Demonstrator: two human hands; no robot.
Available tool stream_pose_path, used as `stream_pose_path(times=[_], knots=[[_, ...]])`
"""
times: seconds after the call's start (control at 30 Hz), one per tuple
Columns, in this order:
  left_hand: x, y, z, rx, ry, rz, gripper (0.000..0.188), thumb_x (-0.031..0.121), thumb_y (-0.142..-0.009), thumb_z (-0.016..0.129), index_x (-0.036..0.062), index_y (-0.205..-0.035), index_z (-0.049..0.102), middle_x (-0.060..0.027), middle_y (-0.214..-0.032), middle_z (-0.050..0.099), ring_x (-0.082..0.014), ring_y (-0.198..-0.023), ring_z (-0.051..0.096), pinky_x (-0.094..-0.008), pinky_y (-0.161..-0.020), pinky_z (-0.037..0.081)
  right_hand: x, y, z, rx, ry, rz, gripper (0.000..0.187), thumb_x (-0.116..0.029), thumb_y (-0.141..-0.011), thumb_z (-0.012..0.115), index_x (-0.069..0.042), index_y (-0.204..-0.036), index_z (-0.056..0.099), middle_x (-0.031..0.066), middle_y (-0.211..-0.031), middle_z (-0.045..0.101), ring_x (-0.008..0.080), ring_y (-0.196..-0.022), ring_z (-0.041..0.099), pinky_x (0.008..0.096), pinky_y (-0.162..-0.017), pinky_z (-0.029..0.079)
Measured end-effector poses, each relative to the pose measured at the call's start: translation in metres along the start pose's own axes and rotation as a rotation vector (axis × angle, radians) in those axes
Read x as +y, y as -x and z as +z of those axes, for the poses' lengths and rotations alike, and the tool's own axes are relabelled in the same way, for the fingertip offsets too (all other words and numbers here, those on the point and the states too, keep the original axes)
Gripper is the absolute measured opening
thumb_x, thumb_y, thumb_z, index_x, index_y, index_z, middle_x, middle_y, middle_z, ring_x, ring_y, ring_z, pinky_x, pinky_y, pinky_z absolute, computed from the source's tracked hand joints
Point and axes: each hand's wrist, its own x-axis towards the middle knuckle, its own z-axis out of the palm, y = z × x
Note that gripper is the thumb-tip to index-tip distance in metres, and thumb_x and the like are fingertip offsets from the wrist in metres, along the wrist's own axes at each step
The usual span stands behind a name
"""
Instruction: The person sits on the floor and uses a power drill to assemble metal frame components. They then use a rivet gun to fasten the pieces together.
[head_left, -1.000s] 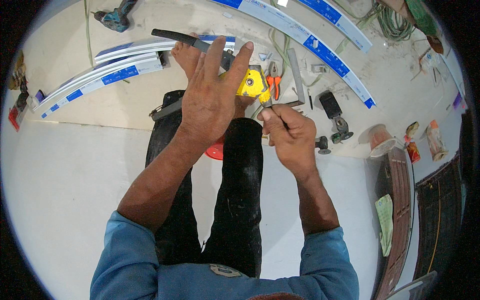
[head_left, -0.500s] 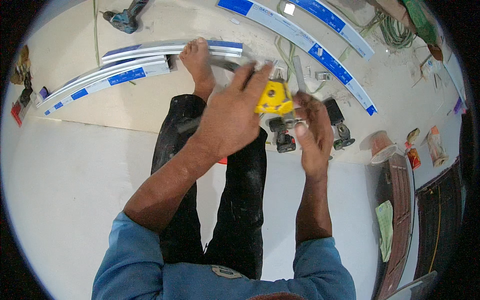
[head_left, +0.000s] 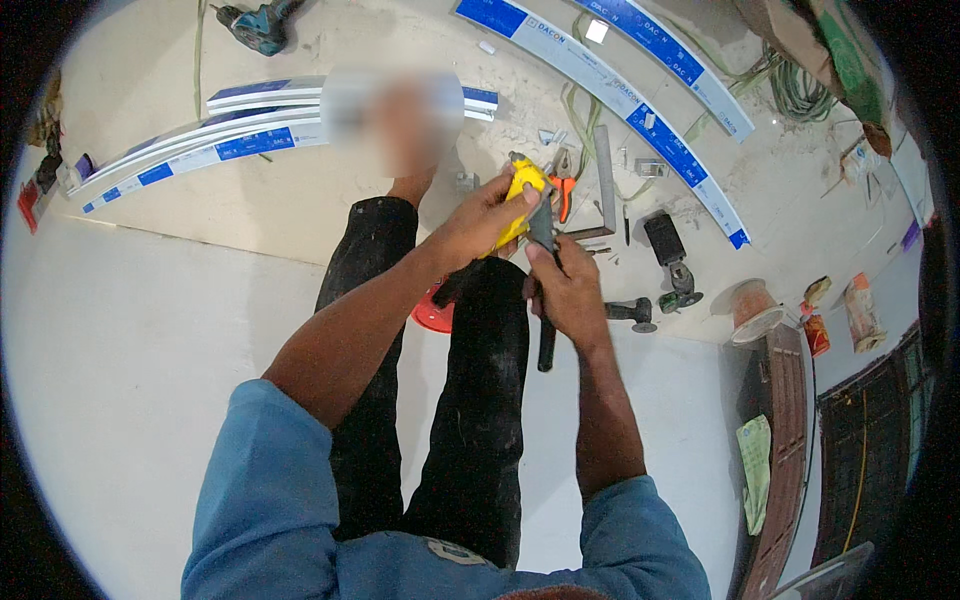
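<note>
A yellow tool with a metal nose, grey arms and long black grips, which looks like a hand riveter [head_left: 518,195], is held above my right knee. My left hand [head_left: 478,222] is closed round its yellow head, nose pointing away from me. The fingers of my right hand [head_left: 568,290] wrap one arm, whose black grip sticks out below the fist. The other dark grip slants past my left wrist, partly hidden. Just beyond lie orange-handled pliers [head_left: 564,188] and a grey metal square [head_left: 607,180].
White-and-blue wrapped profiles [head_left: 225,148] lie at the far left beside my blurred foot; longer wrapped strips [head_left: 600,75] curve across the far right. Black power tools [head_left: 672,260] rest at right, near a bucket [head_left: 757,310]. A red object [head_left: 433,312] shows between my legs.
The riveter has turned, its nose swinging from my right hand to point away. My right hand has moved nearer and left, from beside the nose onto an arm.
</note>
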Motion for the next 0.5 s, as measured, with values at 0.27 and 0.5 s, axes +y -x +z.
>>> stream_pose_path(times=[0.27,0.5], knots=[[0.0,-0.03,0.0,0.223,0.472,0.056,0.058,0.034,-0.112,0.063,0.0084,-0.161,0.043,-0.0071,-0.13,0.068,-0.0169,-0.116,0.068,-0.0347,-0.097,0.057,0.028,-0.067,0.042,0.271,0.699,-0.281,0.029,-0.022,-0.103,0.07,-0.001,-0.121,0.063,0.0256,-0.084,0.074,0.0444,-0.077,0.076,0.0527,-0.068,0.06],[-0.031,-0.057,-0.014,0.171,0.85,0.123,0.065,0.024,-0.109,0.068,0.0154,-0.166,0.038,-0.0062,-0.12,0.067,-0.0153,-0.1,0.068,-0.0307,-0.082,0.06,0.044,-0.094,0.035,0.278,0.825,-0.435,0.032,-0.023,-0.1,0.073,-0.002,-0.123,0.064,0.0227,-0.095,0.077,0.0423,-0.083,0.077,0.0511,-0.07,0.062]])
